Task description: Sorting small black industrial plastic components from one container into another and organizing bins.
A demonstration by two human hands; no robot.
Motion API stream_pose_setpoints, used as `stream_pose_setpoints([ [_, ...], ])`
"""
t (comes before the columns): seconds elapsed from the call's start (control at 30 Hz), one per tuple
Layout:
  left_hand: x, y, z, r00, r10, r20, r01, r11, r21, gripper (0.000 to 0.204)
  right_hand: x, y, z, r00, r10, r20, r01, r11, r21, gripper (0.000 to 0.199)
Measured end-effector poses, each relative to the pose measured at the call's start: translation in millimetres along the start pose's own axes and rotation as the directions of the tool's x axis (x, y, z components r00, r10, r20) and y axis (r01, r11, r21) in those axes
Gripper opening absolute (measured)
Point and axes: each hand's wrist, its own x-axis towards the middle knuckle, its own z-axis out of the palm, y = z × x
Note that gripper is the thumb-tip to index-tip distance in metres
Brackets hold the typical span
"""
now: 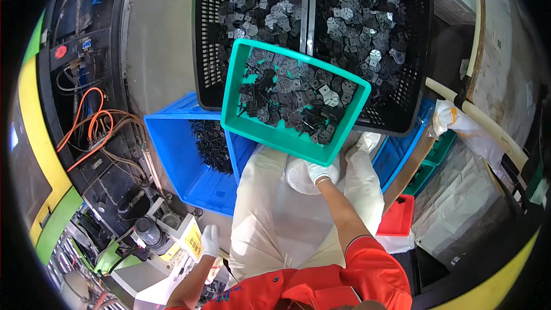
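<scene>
Two gloved hands, and they are well apart: the left hand [210, 241] hangs low by the person's hip, white glove on, fingers loosely curled and clasping nothing, just above a yellow-and-white machine part [189, 241] at the bottom edge. Up the middle, the right hand [317, 172] is under the near edge of one teal tray [247, 120], fingers closed on its rim, and the tray sits tilted over the person's lap in pale trousers. One heap of small dark metal stampings [298, 95] fills that tray, mixed flat plates, some silvery, far too many to count. Left of the knees sits one blue crate [172, 143], with a smaller cluster of dark parts [211, 144] lying in it. Right of the knees, one more blue bin [396, 152], one red tray [399, 218] and a green bin [436, 158] crowd together. Farther off, two black mesh baskets side by side: the left basket [206, 34] and the right basket [422, 46], each loaded with the same kind of stampings; the teal tray overlaps both near rims. Orange cables [86, 120] loop at the far left.
</scene>
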Motion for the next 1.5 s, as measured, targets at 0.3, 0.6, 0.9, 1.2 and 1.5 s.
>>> stream_pose_setpoints([
  [0.3, -90, 91, -20, 0.753, 0.657, 0.052, -0.658, 0.746, 0.104, 0.016, -189, -32, -127, 0.918, -0.359, -0.17, 0.321, 0.922, -0.215, 0.016],
  [0.6, -103, 99, -9, 0.591, 0.742, 0.317, -0.806, 0.561, 0.19, 0.023, -360, -13, -175, 0.957, -0.285, 0.048, 0.289, 0.931, -0.222, 0.022],
  [0.9, -150, 78, -36, 0.802, 0.358, 0.479, -0.35, 0.93, -0.109, 0.035, -400, -2, -186, 0.973, -0.104, 0.206, 0.19, 0.868, -0.459, 0.025],
  [1.2, 84, 243, 161, 0.473, 0.798, 0.374, -0.881, 0.424, 0.21, 0.038, -266, 150, -130, 0.664, 0.688, -0.291, -0.368, 0.64, 0.674, 0.045],
  [1.5, 219, 184, 346, 0.526, 0.621, 0.581, -0.844, 0.297, 0.447, 0.051, -165, 217, -60, 0.818, 0.569, 0.081, 0.009, -0.153, 0.988, 0.022],
])
